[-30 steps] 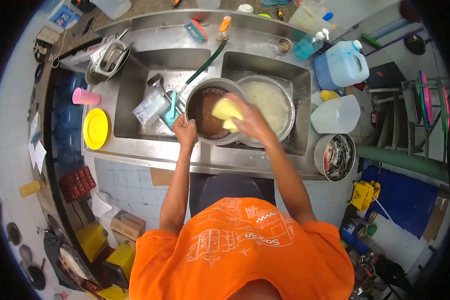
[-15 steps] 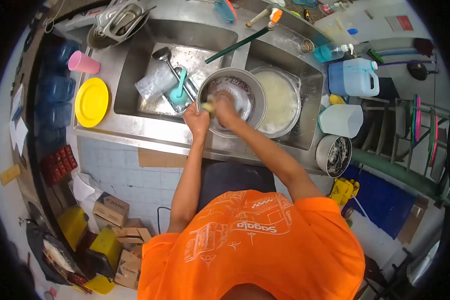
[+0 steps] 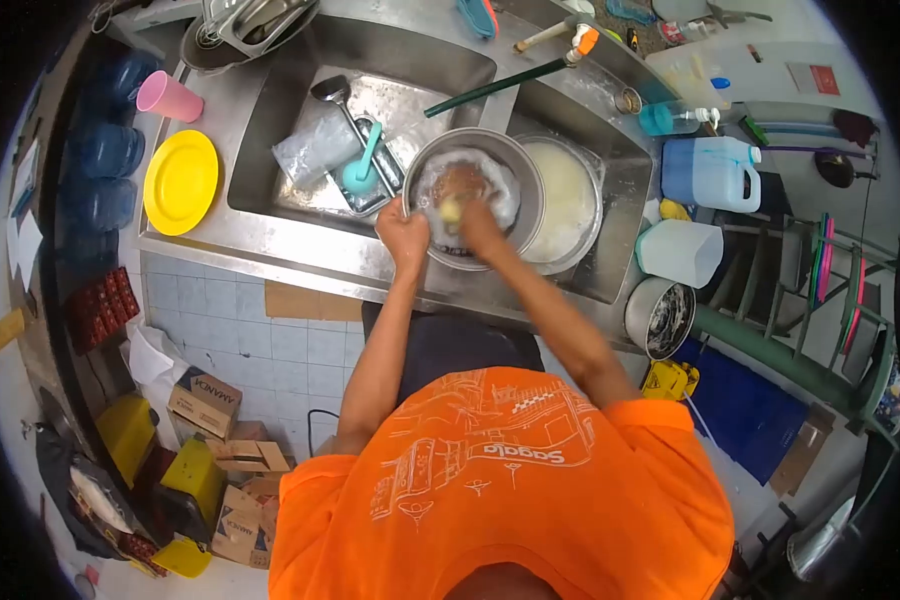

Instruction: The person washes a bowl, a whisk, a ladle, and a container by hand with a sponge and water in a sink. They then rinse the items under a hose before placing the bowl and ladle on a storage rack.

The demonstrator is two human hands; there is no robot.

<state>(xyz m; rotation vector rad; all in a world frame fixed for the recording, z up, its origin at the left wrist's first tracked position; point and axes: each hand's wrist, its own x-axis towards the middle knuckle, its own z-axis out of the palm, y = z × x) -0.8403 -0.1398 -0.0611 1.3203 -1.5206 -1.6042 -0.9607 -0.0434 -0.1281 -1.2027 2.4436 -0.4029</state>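
Observation:
My left hand (image 3: 403,237) is closed on the near-left rim of a round metal pot (image 3: 532,190), which tilts toward me over the sink. Inside the pot, my right hand (image 3: 480,225) is smeared by motion around a yellowish sponge (image 3: 451,211). White suds (image 3: 425,185) ring a brown patch on the pot's inside. Just right of the pot, a wide basin of cloudy, pale liquid (image 3: 565,195) stands in the right sink bowl. Left of it, a ladle (image 3: 332,88), a turquoise scoop (image 3: 360,176) and a clear plastic bag (image 3: 315,150) lie in the left bowl.
A yellow plate (image 3: 181,182) and pink cup (image 3: 170,96) stand on the left counter. Over the sink reaches a green hose (image 3: 495,87). At right are a jug of blue liquid (image 3: 710,175), a whitish container (image 3: 680,253) and a soapy pot (image 3: 660,318).
My right hand and the sponge have moved from the pot's left side toward its middle. Suds now spread more widely around the inside. My left hand stays on the rim; the view has shifted slightly.

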